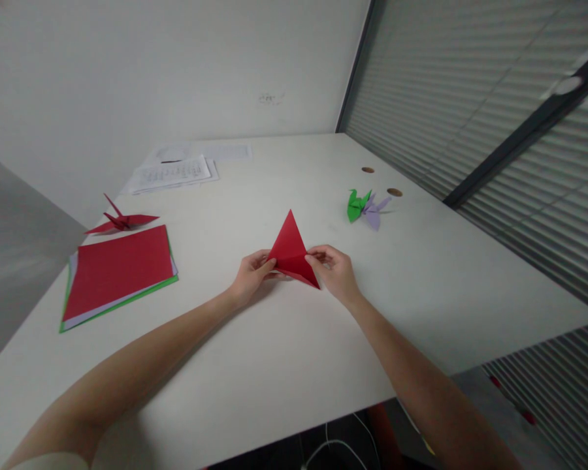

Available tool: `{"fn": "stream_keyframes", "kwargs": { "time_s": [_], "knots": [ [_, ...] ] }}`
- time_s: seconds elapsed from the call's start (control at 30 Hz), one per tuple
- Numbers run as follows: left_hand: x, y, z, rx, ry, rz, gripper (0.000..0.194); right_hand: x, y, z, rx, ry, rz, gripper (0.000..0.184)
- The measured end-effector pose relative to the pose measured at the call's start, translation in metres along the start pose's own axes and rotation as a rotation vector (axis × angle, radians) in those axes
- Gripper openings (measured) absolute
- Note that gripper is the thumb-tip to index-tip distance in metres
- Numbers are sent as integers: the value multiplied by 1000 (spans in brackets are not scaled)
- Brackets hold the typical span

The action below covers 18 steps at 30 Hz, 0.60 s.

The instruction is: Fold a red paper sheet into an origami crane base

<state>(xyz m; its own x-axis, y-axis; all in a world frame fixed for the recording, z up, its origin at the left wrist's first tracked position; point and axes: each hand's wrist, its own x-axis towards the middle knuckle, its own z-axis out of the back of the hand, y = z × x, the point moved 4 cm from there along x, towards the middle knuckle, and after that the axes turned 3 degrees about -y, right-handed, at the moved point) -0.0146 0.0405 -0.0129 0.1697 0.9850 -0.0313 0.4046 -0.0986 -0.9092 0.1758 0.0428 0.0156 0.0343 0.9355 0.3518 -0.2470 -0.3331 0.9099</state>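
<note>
A partly folded sheet of red origami paper [290, 243] is held between my two hands over the middle of the table, one point facing away from me. My left hand [255, 274] pinches its left side, thumb on top and fingers beneath. On the right side, my right hand [334, 271] grips the edge between thumb and fingers. A lower corner of the paper sticks out toward me beside the right thumb. Parts of the fingers under the paper are hidden.
Left on the white table [274, 365] lies a stack of coloured paper [122, 267], red on top. Behind it sits a red paper crane [121, 220]. A green crane [357, 205] and a lilac crane [375, 212] stand right. Written sheets [174, 173] lie far left.
</note>
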Motion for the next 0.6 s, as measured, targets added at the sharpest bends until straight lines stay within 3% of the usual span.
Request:
{"fn": "stream_keyframes", "kwargs": {
  "time_s": [0.17, 0.37, 0.6],
  "knots": [
    [0, 3, 0, 12, 38, 8, 32, -1, 4, -3, 34, 85, 41, 22],
    [-4, -8, -11, -102, -17, 33, 28, -2, 6, -3, 15, 29, 148, 19],
    [-12, 1, -19, -264, -142, 428, 35, -11, 23, -8, -41, -3, 280, 13]
  ]
}}
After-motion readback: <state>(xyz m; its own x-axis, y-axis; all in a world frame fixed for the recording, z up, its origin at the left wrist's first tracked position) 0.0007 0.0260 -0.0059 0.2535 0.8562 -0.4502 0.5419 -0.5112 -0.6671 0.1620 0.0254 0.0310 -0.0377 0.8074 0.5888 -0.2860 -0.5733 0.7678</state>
